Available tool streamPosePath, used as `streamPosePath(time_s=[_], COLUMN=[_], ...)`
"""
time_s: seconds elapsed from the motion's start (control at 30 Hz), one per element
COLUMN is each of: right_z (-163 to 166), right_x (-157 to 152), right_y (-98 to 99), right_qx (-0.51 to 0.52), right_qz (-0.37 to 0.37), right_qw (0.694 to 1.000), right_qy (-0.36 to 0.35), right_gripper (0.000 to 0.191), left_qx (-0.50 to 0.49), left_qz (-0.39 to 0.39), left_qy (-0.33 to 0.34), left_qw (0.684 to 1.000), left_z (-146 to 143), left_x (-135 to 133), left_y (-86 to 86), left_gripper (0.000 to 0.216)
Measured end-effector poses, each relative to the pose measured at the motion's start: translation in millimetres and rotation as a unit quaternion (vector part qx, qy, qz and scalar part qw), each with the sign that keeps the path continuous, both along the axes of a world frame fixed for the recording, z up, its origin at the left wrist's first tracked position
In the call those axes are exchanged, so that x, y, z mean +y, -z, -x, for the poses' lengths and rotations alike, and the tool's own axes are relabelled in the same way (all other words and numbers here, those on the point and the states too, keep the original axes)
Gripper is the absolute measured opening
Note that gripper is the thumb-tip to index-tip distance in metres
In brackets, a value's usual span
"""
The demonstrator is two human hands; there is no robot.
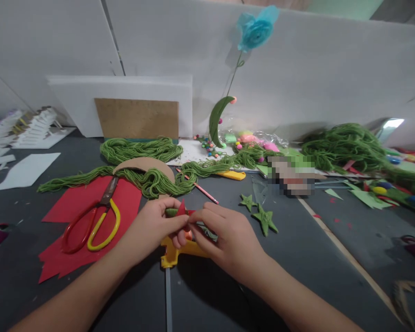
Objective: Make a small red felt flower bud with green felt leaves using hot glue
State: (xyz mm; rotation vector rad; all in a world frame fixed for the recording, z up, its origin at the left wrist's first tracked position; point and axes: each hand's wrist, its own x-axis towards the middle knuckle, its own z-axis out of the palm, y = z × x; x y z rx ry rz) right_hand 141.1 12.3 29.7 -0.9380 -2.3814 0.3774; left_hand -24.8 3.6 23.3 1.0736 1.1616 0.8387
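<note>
My left hand (157, 223) is closed in a pinch on a small red pointed piece (181, 209), with a bit of green showing beside it. The fingers of my right hand (230, 235) are pressed together at the same piece, meeting the left fingertips; much of the piece is hidden. Below the hands lies a yellow glue gun (171, 256) with a glue stick (168, 295) projecting toward me. Two green yarn-wrapped stars, the larger star (264, 220) and the smaller star (248, 202), rest right of my hands. Scissors (107, 203) with red and yellow handles lie on red sheets (65, 207) at left.
Green yarn (141, 150) stretches across the back, with another heap (346, 147) at right. A cardboard disc (145, 166), a pencil (207, 192) and a yellow cutter (231, 175) lie beyond my hands. A yarn-wrapped crescent (215, 122) stands below a blue flower (257, 31).
</note>
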Motion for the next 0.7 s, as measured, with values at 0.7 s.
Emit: streamPosePath(time_s=[0.7], right_z=[-8], right_x=[11], right_y=[-14.2], right_qx=[0.091], right_qz=[0.245], right_qw=[0.964], right_qy=[0.044], right_gripper=[0.009], left_qx=[0.04], left_qz=[-0.015], left_qy=[0.068], left_qw=[0.997], left_z=[-7], left_x=[-11], left_y=[-5.2], left_gripper=[0.017])
